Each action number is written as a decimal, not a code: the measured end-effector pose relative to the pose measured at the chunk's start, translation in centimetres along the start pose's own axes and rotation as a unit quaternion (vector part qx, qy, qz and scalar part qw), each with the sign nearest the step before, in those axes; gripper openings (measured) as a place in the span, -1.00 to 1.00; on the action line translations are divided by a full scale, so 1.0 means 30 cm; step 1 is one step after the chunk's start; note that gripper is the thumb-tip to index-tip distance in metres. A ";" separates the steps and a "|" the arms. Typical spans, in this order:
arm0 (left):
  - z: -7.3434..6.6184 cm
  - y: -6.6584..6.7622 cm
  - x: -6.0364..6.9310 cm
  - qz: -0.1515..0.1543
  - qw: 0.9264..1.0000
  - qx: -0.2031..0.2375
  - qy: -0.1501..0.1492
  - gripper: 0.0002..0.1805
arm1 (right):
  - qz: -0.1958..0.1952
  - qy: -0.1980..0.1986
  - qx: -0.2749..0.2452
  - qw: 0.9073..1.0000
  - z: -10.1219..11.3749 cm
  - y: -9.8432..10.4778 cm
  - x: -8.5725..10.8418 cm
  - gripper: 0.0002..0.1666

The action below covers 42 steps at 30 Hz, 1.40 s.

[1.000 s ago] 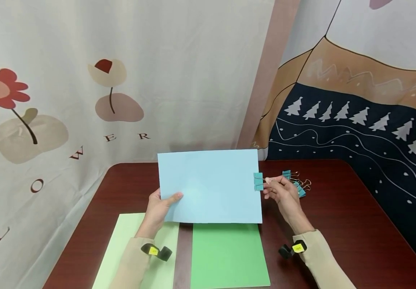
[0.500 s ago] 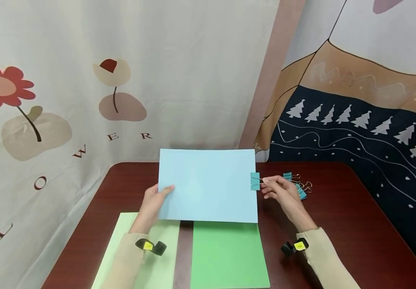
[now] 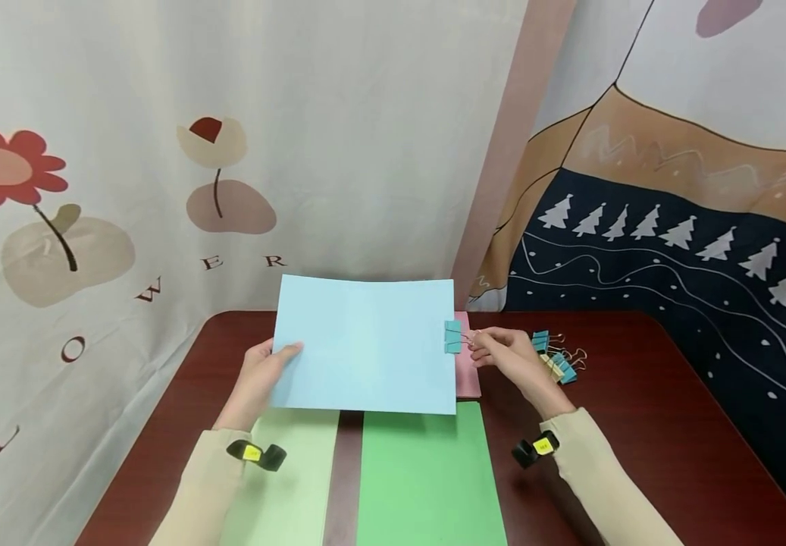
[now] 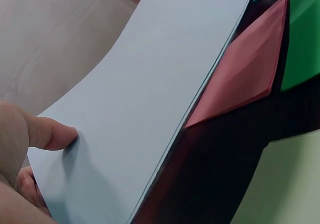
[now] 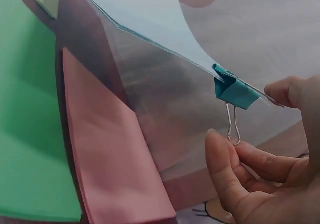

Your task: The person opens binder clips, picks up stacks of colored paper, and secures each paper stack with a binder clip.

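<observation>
A thin stack of light blue paper (image 3: pixel 365 345) is held up above the table. My left hand (image 3: pixel 252 383) grips its left edge, thumb on the front face; in the left wrist view, curled fingers show behind the sheets. A teal binder clip (image 3: pixel 452 337) sits on the right edge of the stack. My right hand (image 3: pixel 511 362) holds the clip by its wire handles. In the right wrist view, one fingertip (image 5: pixel 282 92) lies at the upper handle and others meet the lower handle's end. The two handles stand apart there.
Pink paper (image 3: pixel 468 371) lies behind the blue stack, partly hidden. Pale green paper (image 3: pixel 290 485) and bright green paper (image 3: pixel 427 478) lie in front on the dark red table (image 3: pixel 652 425). Several more binder clips (image 3: pixel 559 360), teal and yellow, are piled by the right hand.
Both hands have moved left, carrying the blue paper and its clip. The pink paper behind and a yellow clip in the pile have come into view.
</observation>
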<state>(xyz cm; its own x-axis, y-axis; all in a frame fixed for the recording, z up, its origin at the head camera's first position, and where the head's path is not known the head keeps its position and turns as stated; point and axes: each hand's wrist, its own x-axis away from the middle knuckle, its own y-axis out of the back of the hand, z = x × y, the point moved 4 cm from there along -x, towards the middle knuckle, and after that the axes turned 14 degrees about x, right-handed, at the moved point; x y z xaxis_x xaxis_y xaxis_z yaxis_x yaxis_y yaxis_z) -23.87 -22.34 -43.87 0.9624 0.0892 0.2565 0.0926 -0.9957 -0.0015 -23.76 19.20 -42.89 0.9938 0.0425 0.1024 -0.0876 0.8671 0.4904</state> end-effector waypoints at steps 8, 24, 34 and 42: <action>-0.020 0.066 -0.021 -0.015 0.999 -0.036 -0.003 -0.34 | 0.030 -0.026 -0.001 0.999 0.037 -0.057 -0.035 -0.49; -0.060 0.221 -0.096 -0.036 0.996 -0.085 0.010 -0.20 | 0.066 -0.023 -0.017 0.997 0.134 -0.178 -0.127 -0.47; -0.056 0.322 -0.155 -0.056 0.993 -0.096 0.033 -0.09 | 0.103 -0.033 -0.017 0.994 0.172 -0.267 -0.189 -0.43; -0.031 0.405 -0.175 -0.045 0.989 -0.120 0.070 0.05 | 0.116 -0.025 -0.008 0.993 0.173 -0.350 -0.223 -0.38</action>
<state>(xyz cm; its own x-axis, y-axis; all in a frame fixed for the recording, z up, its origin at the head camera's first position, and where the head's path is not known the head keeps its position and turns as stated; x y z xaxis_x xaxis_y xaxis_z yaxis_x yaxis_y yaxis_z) -28.03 -34.92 -44.33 0.9063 0.1898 0.3776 0.0968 -0.9629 0.2518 -29.85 7.24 -44.23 0.9424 0.2184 0.2535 -0.3127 0.8443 0.4351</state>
